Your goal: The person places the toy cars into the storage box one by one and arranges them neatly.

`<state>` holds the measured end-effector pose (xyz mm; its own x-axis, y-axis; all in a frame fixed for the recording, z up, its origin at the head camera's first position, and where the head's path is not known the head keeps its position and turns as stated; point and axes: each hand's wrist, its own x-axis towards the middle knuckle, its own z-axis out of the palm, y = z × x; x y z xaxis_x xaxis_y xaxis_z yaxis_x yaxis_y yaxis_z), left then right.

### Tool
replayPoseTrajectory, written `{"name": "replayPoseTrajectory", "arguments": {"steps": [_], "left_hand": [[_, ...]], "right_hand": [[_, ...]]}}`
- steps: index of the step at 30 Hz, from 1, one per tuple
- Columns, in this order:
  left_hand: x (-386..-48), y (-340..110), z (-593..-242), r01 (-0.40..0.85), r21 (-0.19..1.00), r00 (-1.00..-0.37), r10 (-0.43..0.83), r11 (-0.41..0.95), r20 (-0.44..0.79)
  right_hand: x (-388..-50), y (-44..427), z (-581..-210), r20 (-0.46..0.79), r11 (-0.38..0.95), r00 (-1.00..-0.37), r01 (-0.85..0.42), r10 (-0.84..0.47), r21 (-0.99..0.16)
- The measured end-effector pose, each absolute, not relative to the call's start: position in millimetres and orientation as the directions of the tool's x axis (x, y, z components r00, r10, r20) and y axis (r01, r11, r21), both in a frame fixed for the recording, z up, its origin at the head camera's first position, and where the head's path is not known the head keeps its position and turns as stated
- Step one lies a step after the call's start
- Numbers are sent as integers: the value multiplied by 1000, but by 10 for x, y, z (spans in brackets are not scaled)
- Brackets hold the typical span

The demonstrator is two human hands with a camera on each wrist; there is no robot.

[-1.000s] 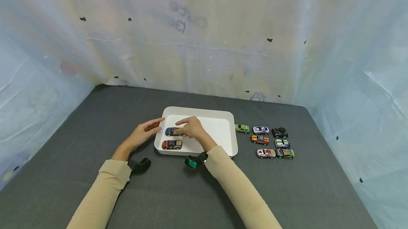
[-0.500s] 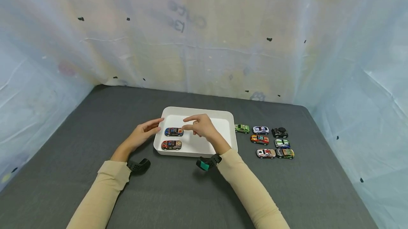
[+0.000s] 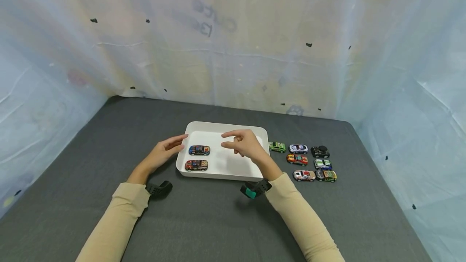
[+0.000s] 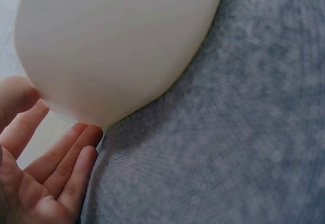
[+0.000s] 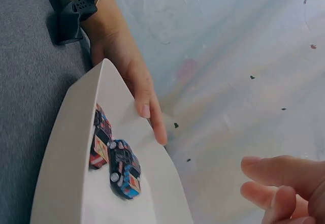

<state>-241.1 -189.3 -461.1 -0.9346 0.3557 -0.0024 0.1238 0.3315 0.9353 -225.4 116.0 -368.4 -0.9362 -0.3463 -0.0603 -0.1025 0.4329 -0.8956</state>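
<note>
A white tray (image 3: 233, 168) stands on the grey tabletop. At its left end, two toy cars lie inside: a blue-and-black one (image 3: 199, 150) and, nearer the front, a red-and-black one (image 3: 196, 165). My left hand (image 3: 162, 154) touches the tray's left side with fairly straight fingers; in the left wrist view its fingertips (image 4: 93, 134) meet the outer wall of the tray (image 4: 117, 51). Over the middle-right of the tray hovers my right hand (image 3: 245, 144), thumb and index finger apart, other fingers bent, holding nothing. Both cars also show in the right wrist view, the blue one (image 5: 124, 168) in front.
Several toy cars are grouped right of the tray: a green one (image 3: 277, 147) close to its side, an orange-red one (image 3: 297, 159), a black one with a spare wheel (image 3: 320, 152) and others. A plastic sheet (image 3: 233, 51) hangs behind the table.
My right hand has let go of the blue-and-black toy car inside the tray and moved away to the right. The left hand stays at the tray's left side.
</note>
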Motion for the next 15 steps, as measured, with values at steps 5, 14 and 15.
{"name": "replayPoseTrajectory", "arguments": {"steps": [5,14,15], "left_hand": [[-2408,-1893,-4619,139,931,-936,352,337,12],[-2423,-1913,-4623,131,930,-936,353,343,2],[-2423,-1921,-4622,128,930,-937,350,345,-1]], "right_hand": [[-2229,1319,-3628,-38,431,-941,-118,-336,-894],[-2193,1628,-3579,13,425,-952,-149,-307,-893],[-2190,1656,-3581,8,425,-954,-142,-301,-894]]}}
